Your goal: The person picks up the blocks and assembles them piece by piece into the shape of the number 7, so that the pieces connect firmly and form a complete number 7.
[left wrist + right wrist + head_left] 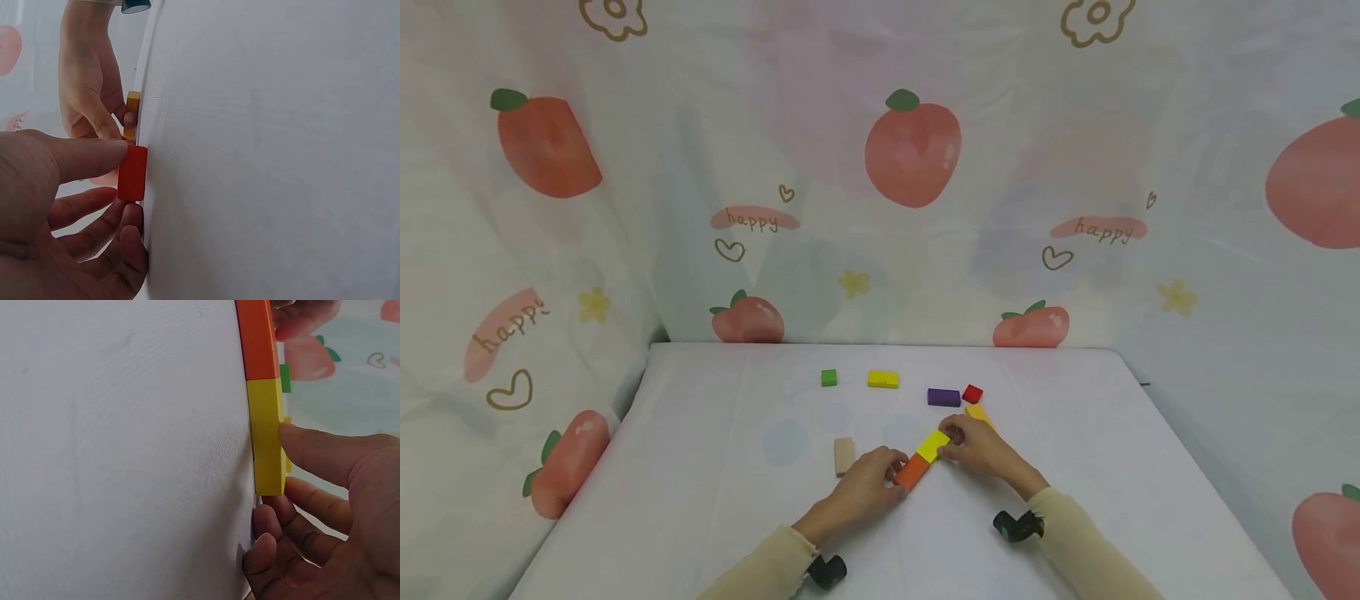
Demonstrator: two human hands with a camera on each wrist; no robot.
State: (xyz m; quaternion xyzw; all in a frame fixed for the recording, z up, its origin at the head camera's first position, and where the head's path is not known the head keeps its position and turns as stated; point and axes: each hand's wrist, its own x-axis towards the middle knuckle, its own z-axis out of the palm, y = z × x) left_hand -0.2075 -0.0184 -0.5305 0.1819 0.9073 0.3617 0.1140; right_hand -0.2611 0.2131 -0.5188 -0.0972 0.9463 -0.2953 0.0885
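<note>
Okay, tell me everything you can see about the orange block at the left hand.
The orange block is a plain, oblong piece with flat faces and straight edges; it looks like painted wood. It lies on the white tabletop, slanting in the head view. The left hand holds it between thumb and fingers, and its far end meets a yellow block end to end, with no visible gap.

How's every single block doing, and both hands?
Orange rectangular block, held, lying down
Bright yellow rectangular block, held, touching the orange block end to end
Beige wooden rectangular block, set apart
Green cube, alone
Yellow rectangular block farther back, lying down
Purple rectangular block, lying down
Red cube, turned askew beside the purple block
Amber rectangular block, partly hidden
Bare left hand, gripping the orange block
Bare right hand, pinching the bright yellow block
</note>
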